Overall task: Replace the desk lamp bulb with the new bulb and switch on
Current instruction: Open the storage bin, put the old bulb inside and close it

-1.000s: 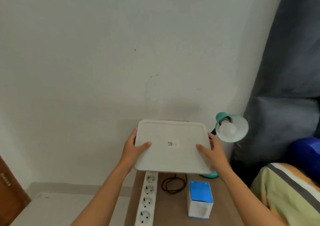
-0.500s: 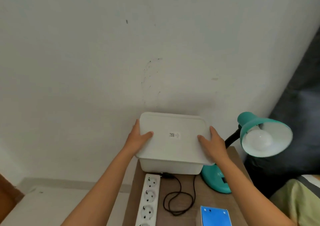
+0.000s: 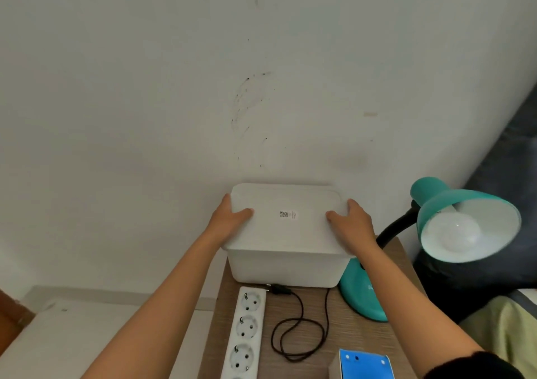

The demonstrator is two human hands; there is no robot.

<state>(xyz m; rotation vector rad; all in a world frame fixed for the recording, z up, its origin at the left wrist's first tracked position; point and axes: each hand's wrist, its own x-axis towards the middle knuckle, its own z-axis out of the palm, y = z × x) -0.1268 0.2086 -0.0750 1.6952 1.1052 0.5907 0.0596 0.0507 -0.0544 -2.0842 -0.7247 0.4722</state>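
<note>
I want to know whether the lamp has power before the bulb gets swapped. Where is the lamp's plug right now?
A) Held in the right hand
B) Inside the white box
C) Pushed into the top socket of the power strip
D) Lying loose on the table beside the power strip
D: the plug lies on the table just past the top of the power strip, whose visible sockets are all empty.

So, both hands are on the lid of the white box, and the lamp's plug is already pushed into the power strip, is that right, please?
Not quite. Both hands, left hand and right hand, are on the white box's lid, but the head view shows the lamp's plug lying loose on the table beside the power strip.
</note>
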